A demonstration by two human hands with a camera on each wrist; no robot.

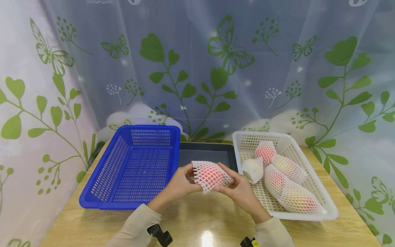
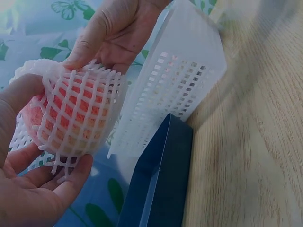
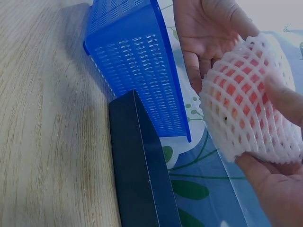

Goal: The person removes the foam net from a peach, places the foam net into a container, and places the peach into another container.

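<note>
Between both hands, above the table's middle, is a round red-and-yellow fruit, peach-like, in a white foam net (image 1: 213, 175). My left hand (image 1: 179, 183) holds its left end, thumb and fingers around the net. At the other end my right hand (image 1: 242, 192) grips the net with thumb and fingers. The left wrist view shows the red skin of the fruit (image 2: 71, 113) through the mesh, partly bare on the left side. In the right wrist view the foam net (image 3: 246, 104) covers most of the fruit.
A blue perforated basket (image 1: 129, 204) stands on the left, with no fruit seen inside. The white basket (image 1: 331, 206) on the right holds several netted fruits (image 1: 285, 187). Behind the hands lies a dark tray (image 1: 205, 147) on the wooden table (image 1: 191, 223). A patterned curtain (image 1: 197, 68) hangs behind.
</note>
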